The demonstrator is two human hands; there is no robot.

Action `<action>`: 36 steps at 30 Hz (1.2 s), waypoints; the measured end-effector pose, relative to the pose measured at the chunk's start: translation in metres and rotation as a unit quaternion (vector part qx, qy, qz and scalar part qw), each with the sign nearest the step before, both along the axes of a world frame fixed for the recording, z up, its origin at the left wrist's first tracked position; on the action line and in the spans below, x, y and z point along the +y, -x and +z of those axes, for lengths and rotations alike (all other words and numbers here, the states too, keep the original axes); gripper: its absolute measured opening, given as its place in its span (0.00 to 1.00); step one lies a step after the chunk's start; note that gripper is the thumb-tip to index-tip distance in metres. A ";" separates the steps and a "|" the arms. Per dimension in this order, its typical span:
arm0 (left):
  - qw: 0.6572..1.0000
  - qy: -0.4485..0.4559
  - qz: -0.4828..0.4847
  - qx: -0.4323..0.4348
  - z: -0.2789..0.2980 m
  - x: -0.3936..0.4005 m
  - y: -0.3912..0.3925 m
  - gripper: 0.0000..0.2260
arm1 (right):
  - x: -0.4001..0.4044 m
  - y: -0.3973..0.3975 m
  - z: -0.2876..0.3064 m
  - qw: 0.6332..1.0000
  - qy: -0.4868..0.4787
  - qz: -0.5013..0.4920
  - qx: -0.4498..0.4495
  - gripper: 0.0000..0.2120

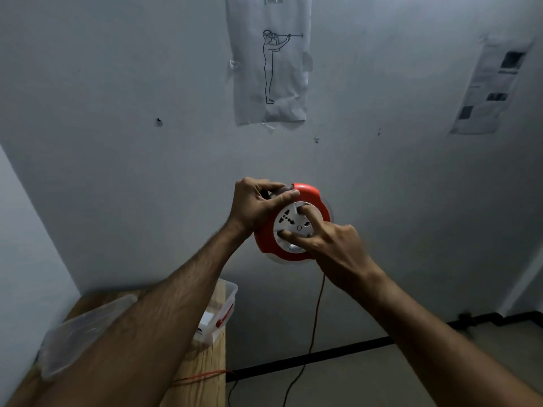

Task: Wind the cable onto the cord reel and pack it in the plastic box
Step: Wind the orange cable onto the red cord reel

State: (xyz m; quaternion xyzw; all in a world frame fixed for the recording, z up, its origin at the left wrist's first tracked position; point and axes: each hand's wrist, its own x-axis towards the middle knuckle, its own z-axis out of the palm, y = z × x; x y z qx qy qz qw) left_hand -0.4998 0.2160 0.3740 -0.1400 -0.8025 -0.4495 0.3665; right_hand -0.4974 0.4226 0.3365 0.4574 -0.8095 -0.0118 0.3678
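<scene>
I hold a round red cord reel with a white socket face up in front of the wall. My left hand grips its upper left rim and handle. My right hand has curled fingertips dug into the white centre disc. A thin red cable hangs from the reel's underside down to the floor, and another stretch of it lies across the wooden table's near edge. The clear plastic box stands open on the table, partly hidden behind my left forearm.
A wooden table fills the lower left, with a clear plastic lid lying on it. The table's right edge drops to a pale floor. A black skirting strip runs along the wall's base. Paper sheets are taped to the wall.
</scene>
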 end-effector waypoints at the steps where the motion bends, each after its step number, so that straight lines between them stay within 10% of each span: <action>1: 1.000 0.000 -0.003 0.001 0.001 0.002 0.000 0.13 | -0.002 -0.001 -0.002 1.000 0.025 -0.001 0.012 0.31; 11: 0.999 0.014 0.020 0.030 0.004 0.008 0.001 0.13 | -0.030 -0.010 -0.014 0.932 0.340 -0.064 -0.111 0.29; 17: 0.998 -0.009 0.040 0.056 0.003 0.014 0.000 0.14 | -0.062 -0.039 -0.007 0.661 0.657 -0.043 -0.361 0.31; 22: 0.994 0.061 0.041 0.082 0.003 0.020 -0.002 0.12 | -0.084 -0.042 0.005 0.315 0.803 -0.049 -0.504 0.29; 28: 0.995 -0.006 0.065 0.073 0.000 0.009 0.000 0.11 | -0.071 -0.041 0.030 0.159 0.779 -0.007 -0.606 0.10; 30: 0.996 -0.034 0.064 0.059 0.002 0.007 0.000 0.12 | -0.062 -0.044 0.033 0.231 0.753 0.002 -0.616 0.08; 31: 0.996 -0.045 0.060 0.054 0.003 0.006 0.000 0.12 | -0.059 -0.048 0.031 0.324 0.736 0.000 -0.594 0.09; 34: 0.996 -0.062 0.043 0.051 0.008 0.006 -0.001 0.12 | -0.042 -0.049 0.009 0.755 0.585 -0.014 -0.295 0.14; 36: 0.997 -0.055 0.031 0.047 0.011 0.004 -0.001 0.12 | -0.026 -0.037 0.000 0.924 0.372 0.007 -0.087 0.17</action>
